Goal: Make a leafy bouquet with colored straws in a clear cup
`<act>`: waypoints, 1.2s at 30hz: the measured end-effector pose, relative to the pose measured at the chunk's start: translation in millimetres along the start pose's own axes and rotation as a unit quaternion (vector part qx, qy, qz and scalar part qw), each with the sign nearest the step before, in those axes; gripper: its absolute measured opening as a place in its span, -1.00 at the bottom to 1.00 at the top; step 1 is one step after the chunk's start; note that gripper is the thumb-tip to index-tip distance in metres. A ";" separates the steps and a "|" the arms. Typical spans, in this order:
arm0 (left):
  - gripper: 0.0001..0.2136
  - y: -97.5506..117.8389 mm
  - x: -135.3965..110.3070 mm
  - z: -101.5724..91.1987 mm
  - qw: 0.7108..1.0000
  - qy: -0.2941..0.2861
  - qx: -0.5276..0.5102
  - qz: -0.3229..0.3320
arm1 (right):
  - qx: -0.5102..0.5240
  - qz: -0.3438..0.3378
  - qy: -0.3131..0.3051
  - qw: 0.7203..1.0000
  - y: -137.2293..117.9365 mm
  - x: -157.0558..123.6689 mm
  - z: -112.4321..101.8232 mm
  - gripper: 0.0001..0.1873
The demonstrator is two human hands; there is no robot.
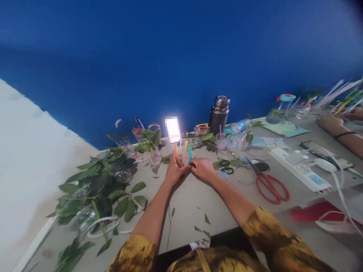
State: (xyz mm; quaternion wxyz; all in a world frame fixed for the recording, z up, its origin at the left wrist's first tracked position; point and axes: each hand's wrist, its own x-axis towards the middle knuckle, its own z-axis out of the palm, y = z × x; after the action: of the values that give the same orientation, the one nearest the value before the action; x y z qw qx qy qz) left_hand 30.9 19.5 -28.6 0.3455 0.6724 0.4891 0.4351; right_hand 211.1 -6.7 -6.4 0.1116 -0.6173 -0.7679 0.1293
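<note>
My left hand point(175, 172) is closed around the side of what looks like a small clear cup point(186, 161), mostly hidden by my fingers. Out of it stick several coloured straws: an orange one point(176, 153), a yellow one point(186, 148) and a blue-green one point(190, 152). From the other side comes my right hand point(203, 168), its fingers closed and pressed together at the cup's edge, beside the blue-green straw. Exactly what those fingertips pinch is hidden. Just beyond both hands stands a glowing, blurred-out screen point(172, 130).
Leafy branches point(99, 181) cover the table's left side. At the back stand a dark thermos point(219, 117) and a plastic bottle point(238, 127). Red-handled scissors point(271, 189), a white power strip point(299, 170) and a phone point(326, 153) lie right. Another person's hand point(330, 124) is at far right.
</note>
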 end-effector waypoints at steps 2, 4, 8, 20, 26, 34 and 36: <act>-0.10 3.2 -0.3 2.3 1.000 0.014 0.011 0.001 | -0.003 -0.003 -0.002 1.000 -0.4 -0.1 -0.3 -0.71; -0.08 5.4 -0.8 4.5 0.999 0.025 0.019 -0.005 | -0.006 -0.003 -0.002 1.000 -0.9 -0.5 -0.9 -0.72; -0.02 6.1 -1.6 7.7 0.999 0.031 0.040 -0.019 | -0.015 0.010 -0.004 1.000 -1.2 -1.7 -4.0 -0.71; -0.16 10.6 -3.7 8.1 0.996 0.033 0.072 -0.038 | 0.113 0.033 0.131 0.984 19.3 4.7 -0.7 -0.65; -0.17 11.6 -4.4 8.4 0.995 0.031 0.076 -0.051 | 0.157 -0.087 0.118 0.977 26.3 12.2 9.5 -0.64; -0.21 8.1 -3.9 8.9 0.994 0.022 0.093 -0.046 | 0.133 -0.100 0.102 0.981 26.5 16.0 13.4 -0.75; -0.18 9.2 -4.1 9.2 0.995 0.021 0.092 -0.043 | 0.128 -0.093 0.101 0.982 25.2 15.5 12.7 -0.76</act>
State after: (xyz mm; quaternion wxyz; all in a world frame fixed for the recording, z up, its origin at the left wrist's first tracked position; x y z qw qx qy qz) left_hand 42.1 12.6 -25.0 0.2905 0.6704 0.5628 0.3867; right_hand 226.8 12.8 -26.7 0.2781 -0.5339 -0.7837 0.1530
